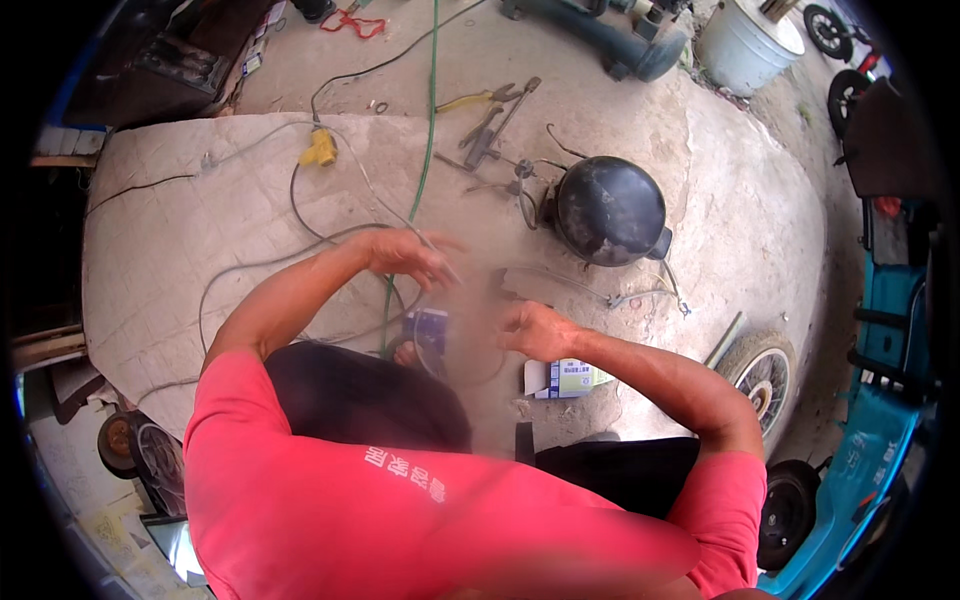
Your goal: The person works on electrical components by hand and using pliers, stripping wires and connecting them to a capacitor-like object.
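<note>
Landmark: one black dome [612,210], wires trailing from its left and lower right, resting on the ground [240,190]. Surface: pale concrete, dusty, scuffed, and broken rough along the edge to the dome's right.

Left hand [412,258]: left of the dome and nearer the wearer, fingers partly extended and loosely spread. A grey cord [366,180] runs up to it; from my end I cannot tell whether the fingers pinch it.

Right hand [537,332]: below the dome, well apart from the left, fingers curled inward. I cannot tell what, if anything, it grips; the gap between the hands reaches me as a blur.

Below the dome, toward the wearer: one blue box [430,326] near the left hand; one pale carton [568,378], just beside the right.

Left of the dome: one yellow plug [319,148], one green line [434,90]; closer in, pliers [478,100], yellow-handled.

Beyond the dome: one dark green machine [640,48]; to its right, one white bucket [750,48].

Right of the dome, nearer me: one spoked wheel [762,378]; past it, one blue vehicle [868,420] along the room's edge.
</note>
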`<state>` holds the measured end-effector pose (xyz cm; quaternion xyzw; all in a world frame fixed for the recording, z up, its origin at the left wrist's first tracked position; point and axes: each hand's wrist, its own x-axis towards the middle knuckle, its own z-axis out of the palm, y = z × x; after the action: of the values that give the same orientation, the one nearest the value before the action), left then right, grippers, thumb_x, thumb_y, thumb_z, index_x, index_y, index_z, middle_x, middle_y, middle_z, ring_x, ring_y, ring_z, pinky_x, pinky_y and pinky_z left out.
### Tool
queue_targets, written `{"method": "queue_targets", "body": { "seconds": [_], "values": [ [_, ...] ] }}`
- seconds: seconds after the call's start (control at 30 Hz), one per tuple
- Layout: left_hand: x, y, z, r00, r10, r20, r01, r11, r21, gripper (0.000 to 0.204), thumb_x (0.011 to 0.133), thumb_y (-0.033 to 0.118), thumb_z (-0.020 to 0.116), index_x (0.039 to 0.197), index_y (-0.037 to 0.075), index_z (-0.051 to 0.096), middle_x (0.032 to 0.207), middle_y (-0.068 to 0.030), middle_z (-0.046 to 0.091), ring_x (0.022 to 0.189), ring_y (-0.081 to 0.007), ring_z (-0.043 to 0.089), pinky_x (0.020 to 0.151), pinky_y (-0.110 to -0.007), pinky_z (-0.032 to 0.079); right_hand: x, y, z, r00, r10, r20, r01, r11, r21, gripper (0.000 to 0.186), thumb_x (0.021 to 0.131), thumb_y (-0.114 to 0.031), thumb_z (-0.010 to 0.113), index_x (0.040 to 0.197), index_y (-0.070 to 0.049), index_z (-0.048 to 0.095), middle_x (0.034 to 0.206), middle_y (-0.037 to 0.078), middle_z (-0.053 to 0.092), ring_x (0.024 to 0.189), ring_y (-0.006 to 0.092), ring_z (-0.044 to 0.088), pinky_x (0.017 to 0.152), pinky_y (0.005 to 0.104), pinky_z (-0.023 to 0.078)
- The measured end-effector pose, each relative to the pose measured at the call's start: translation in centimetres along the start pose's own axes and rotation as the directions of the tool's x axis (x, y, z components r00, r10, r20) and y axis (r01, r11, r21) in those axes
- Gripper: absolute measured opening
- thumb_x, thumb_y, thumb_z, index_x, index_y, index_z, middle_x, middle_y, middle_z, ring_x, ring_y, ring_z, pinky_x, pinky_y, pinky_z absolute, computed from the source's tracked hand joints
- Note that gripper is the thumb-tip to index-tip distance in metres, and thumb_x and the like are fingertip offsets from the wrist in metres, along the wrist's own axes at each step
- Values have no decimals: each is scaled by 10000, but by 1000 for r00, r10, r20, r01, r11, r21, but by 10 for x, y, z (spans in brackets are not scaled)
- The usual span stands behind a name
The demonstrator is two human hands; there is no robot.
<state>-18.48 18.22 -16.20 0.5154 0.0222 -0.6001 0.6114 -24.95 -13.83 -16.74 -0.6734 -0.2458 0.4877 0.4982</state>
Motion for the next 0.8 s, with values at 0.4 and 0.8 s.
{"method": "queue_targets", "body": {
  "seconds": [0.4,0.8],
  "values": [
    [-108,33,-165,346,339,-875,-819,563,-105,238,1041,297,512,1034,66,569,689,3,505,649,-169,522,631,-348,459,-26,49,64,810,246,532,205,731,-650,206,801,-266,641,850,-97,747,852,151,727,839,372,696,722,471,537],
    [-69,110,-13,233,713,-662,-751,564,343,320,1083,258,437,1097,-32,571,663,-54,508,644,-198,519,647,-333,440,-10,37,28,882,130,453,172,806,-567,302,773,-229,677,994,-28,719,930,188,719,920,386,681,799,486,525]
  ]
}}
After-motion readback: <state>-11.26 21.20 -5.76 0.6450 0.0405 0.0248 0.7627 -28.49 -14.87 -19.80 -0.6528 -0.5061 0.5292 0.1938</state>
